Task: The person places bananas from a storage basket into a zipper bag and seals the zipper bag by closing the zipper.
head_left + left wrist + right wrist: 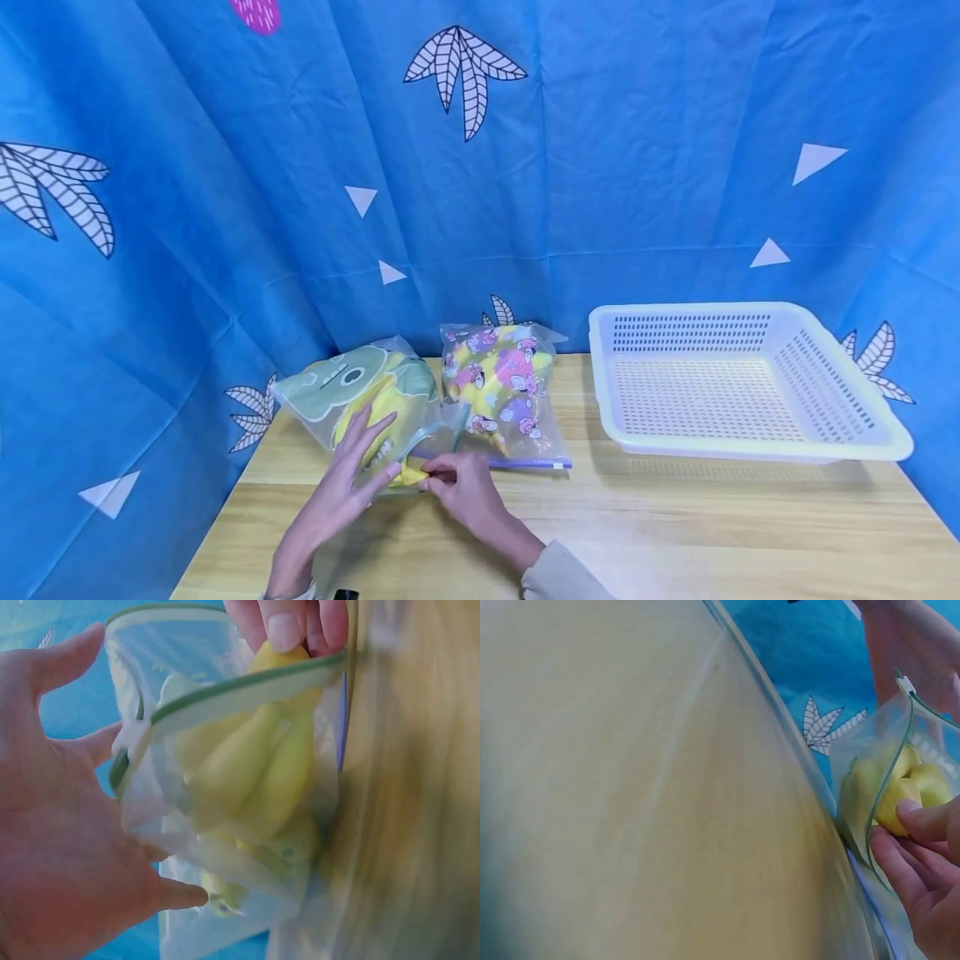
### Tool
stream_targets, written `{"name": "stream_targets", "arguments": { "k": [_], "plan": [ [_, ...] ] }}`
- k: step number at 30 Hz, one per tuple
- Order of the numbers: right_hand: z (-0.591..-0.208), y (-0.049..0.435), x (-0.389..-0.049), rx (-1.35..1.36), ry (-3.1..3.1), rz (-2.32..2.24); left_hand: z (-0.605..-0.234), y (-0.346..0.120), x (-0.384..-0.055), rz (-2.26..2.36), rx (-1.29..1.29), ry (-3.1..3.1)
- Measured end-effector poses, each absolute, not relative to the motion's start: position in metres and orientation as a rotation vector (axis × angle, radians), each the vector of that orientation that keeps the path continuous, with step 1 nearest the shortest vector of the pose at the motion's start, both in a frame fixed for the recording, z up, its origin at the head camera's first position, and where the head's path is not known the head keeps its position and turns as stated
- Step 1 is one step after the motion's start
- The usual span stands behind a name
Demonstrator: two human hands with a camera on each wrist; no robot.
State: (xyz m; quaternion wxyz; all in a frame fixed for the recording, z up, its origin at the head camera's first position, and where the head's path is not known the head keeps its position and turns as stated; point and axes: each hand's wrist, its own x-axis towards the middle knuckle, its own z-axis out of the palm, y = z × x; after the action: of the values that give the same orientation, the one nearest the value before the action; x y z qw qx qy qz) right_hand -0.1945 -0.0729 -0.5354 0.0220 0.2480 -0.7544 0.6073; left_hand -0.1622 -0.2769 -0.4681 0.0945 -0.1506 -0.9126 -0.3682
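Observation:
A clear zip bag point(318, 400) with a green cartoon print and a green zip lies on its side at the table's left, its mouth open. Inside it is a bunch of yellow bananas point(236, 772), the stem end at the bag's mouth. My right hand point(474, 496) pinches that stem end between thumb and fingers, also visible in the right wrist view. Spread over the bag's near left side is my left hand point(341, 498), fingers fairly straight; in the left wrist view its fingertips are beside the bag's white slider point(133, 739).
Behind my right hand lies a second clear bag point(517, 387) with pink prints, a purple zip and yellow contents. A white slotted basket point(750, 447) stands on the wooden table point(660, 533) at the right. Blue patterned cloth point(637, 167) hangs behind and at the sides.

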Motion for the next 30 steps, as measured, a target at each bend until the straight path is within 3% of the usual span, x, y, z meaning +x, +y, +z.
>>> {"name": "stream_targets", "arguments": {
  "k": [9, 19, 30],
  "plan": [
    [-0.537, -0.081, -0.192, 0.738, -2.336, 1.967, -0.478, -0.294, -0.144, -1.129, -0.121, -2.631],
    [-0.539, -0.092, -0.193, 0.671, -2.302, 1.963, -0.488, -0.296, -0.133, -1.555, 0.485, -2.590],
    [-0.541, -0.112, -0.196, 0.643, -2.305, 1.923, -0.501, -0.292, -0.132, -1.906, 0.615, -2.306]
  ]
}}
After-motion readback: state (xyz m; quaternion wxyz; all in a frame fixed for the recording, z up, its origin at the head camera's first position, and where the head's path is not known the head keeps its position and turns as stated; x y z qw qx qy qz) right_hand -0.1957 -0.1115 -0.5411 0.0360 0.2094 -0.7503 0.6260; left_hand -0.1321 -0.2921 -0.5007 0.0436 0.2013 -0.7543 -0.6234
